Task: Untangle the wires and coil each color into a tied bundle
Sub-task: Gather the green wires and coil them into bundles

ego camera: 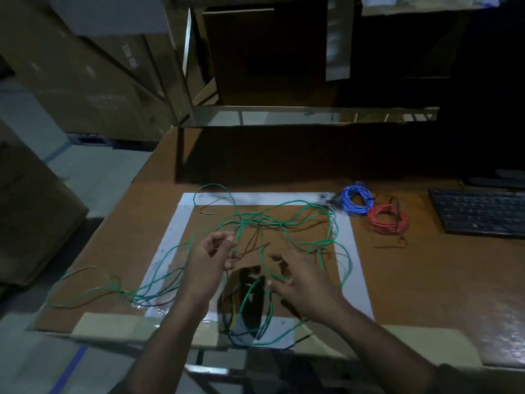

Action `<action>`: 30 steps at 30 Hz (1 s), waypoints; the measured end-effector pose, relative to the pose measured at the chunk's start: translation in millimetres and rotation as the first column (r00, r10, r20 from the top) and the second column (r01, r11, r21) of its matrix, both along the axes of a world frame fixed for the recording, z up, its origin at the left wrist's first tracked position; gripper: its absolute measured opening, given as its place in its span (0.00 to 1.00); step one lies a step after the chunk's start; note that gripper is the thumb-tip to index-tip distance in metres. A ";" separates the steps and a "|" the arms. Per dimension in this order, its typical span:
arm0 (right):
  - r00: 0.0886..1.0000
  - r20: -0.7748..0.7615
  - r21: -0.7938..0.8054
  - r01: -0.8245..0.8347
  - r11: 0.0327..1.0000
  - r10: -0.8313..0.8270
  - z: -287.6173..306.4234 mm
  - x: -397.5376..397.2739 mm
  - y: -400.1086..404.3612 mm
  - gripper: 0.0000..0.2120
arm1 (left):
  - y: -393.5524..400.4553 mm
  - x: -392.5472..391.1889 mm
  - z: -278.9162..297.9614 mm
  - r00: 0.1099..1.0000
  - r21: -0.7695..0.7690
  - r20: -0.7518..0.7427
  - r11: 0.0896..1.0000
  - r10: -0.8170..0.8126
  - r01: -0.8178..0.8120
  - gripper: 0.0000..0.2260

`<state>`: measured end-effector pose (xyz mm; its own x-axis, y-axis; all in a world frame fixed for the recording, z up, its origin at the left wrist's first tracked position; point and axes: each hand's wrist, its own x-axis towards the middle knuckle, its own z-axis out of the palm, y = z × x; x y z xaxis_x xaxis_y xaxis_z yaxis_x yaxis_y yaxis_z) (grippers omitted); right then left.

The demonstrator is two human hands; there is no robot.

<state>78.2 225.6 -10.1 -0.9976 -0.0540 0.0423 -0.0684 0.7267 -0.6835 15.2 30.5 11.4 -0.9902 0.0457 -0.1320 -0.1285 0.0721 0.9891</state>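
A long green wire sprawls in loose loops across the brown table, mixed with thin dark brown wires. My left hand is raised over the tangle and pinches a green strand between thumb and fingers. My right hand hovers beside it with fingers curled, pinching another green strand near its fingertips. More green, dark and yellow strands hang over the table's front edge between my wrists. A coiled blue bundle and a coiled red bundle lie at the right.
A white taped rectangle frames the work area. A black keyboard sits at the far right, with a monitor base behind it. A dark raised shelf runs along the table's back. Cardboard boxes stand on the left.
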 end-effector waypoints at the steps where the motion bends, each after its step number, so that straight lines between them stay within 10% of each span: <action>1: 1.000 0.010 0.054 0.007 0.999 -0.008 -3.6 -1.5 -6.4 0.24 | -8.7 -1.9 -3.8 0.999 -0.133 -0.048 0.991 -0.018 0.011 0.06; 5: 0.990 -0.018 0.121 0.141 0.983 -0.140 -11.6 -5.5 -22.5 0.14 | -41.7 -9.2 -17.1 0.956 -0.703 -0.170 0.709 -0.239 0.052 0.21; 9: 0.955 -0.047 0.008 0.293 0.956 -0.292 -1.3 -8.3 -27.5 0.10 | -57.0 -18.9 -32.8 0.941 -0.833 -0.057 0.536 -0.334 0.140 0.31; 17: 0.871 -0.241 -0.201 0.387 0.900 -0.428 24.9 0.9 -40.1 0.10 | -57.0 -33.4 -45.9 0.923 -0.825 -0.070 0.541 -0.379 0.160 0.15; 30: 0.974 -0.065 0.328 0.226 0.917 -0.217 18.0 12.2 -59.5 0.12 | -55.7 -50.2 -17.6 0.864 -0.771 -0.215 0.622 -0.456 0.137 0.03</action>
<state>90.4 166.1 7.9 -0.9844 0.1527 0.0871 0.1056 0.9097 -0.4016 -35.1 -25.1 -6.2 -0.9129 0.3962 0.0982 0.3789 0.7333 0.5645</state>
